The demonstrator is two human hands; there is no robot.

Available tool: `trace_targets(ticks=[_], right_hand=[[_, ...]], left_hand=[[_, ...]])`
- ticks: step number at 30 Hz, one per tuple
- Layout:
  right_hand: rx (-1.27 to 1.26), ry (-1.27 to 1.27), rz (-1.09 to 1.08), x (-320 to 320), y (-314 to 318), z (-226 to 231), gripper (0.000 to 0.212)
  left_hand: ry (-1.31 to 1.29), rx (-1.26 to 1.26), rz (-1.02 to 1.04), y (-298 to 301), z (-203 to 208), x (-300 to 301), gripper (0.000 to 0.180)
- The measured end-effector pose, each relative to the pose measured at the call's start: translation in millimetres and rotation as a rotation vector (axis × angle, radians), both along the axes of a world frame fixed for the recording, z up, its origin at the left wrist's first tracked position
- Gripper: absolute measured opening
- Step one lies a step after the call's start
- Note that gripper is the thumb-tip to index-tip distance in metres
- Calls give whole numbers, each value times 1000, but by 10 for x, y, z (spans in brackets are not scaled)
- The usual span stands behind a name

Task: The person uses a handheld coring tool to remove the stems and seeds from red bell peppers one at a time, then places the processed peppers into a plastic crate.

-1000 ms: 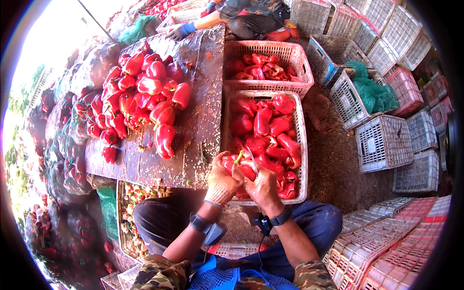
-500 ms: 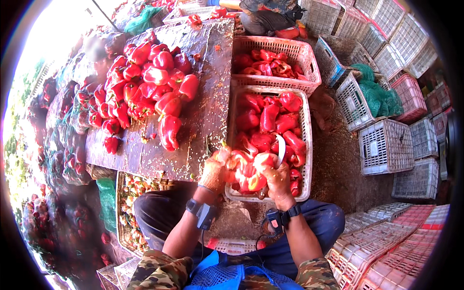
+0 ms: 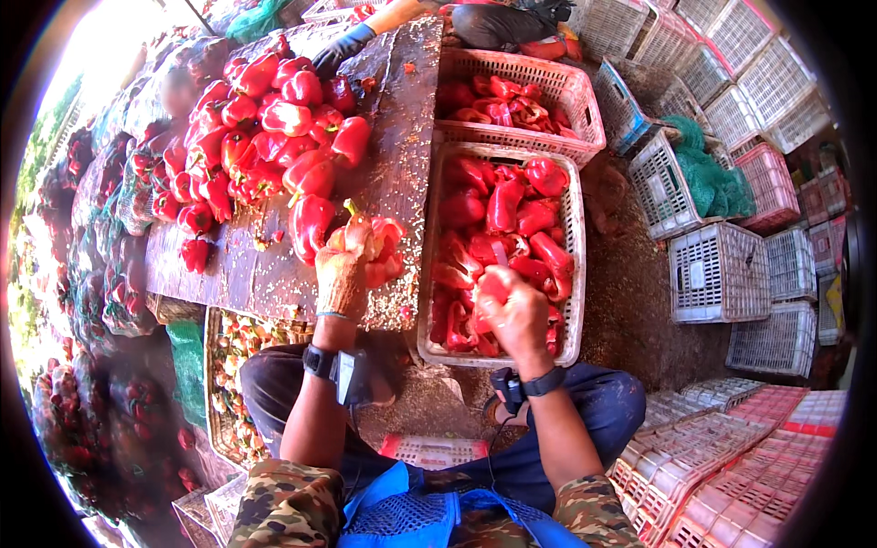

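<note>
My left hand [image 3: 340, 279], in a pale stained glove, is closed around a red bell pepper [image 3: 384, 248] over the near edge of the wooden table; a green stem sticks up beside the fingers. My right hand [image 3: 517, 315] is closed over the near crate [image 3: 574, 315], on what seems to be a knife; a short stretch of its pale blade [image 3: 499, 252] shows above the fist. Something red [image 3: 493, 289] sits by the right fingers, too blurred to tell. Red pepper pieces [image 3: 504, 205] fill that crate. Ahead of my left hand lies a heap of red peppers [image 3: 283, 119].
The wooden table [image 3: 402, 119] is strewn with seeds. Another person's dark-gloved hand [image 3: 343, 50] reaches the heap. A second crate of peppers [image 3: 585, 110] adjoins the near one. Left of my legs stands a crate of cores [image 3: 245, 384]. Stacked crates [image 3: 722, 274] line the right.
My hands, together over the near crate before, have moved apart. The left went left to the table with the pepper. Another person's gloved hand has appeared at the heap.
</note>
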State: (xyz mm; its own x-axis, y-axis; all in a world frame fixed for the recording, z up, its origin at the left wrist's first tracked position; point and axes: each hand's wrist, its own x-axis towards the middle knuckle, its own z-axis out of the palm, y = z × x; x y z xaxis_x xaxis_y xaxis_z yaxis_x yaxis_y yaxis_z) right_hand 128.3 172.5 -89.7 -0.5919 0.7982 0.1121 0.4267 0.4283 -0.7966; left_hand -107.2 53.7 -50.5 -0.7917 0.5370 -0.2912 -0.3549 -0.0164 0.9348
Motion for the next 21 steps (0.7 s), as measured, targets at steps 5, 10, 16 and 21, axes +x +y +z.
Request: trace_targets(ticks=[5, 10, 16, 21], right_hand=[[182, -478, 147, -284, -259, -321, 72], [-30, -190, 104, -228, -105, 68, 72], [94, 89, 451, -104, -274, 455, 73], [199, 24, 305, 46, -445, 327, 75]], left_hand=[[199, 150, -87, -362, -487, -123, 25], [-89, 5, -354, -400, -333, 146, 23], [302, -84, -697, -358, -149, 496, 14], [384, -60, -813, -345, -82, 752, 20]])
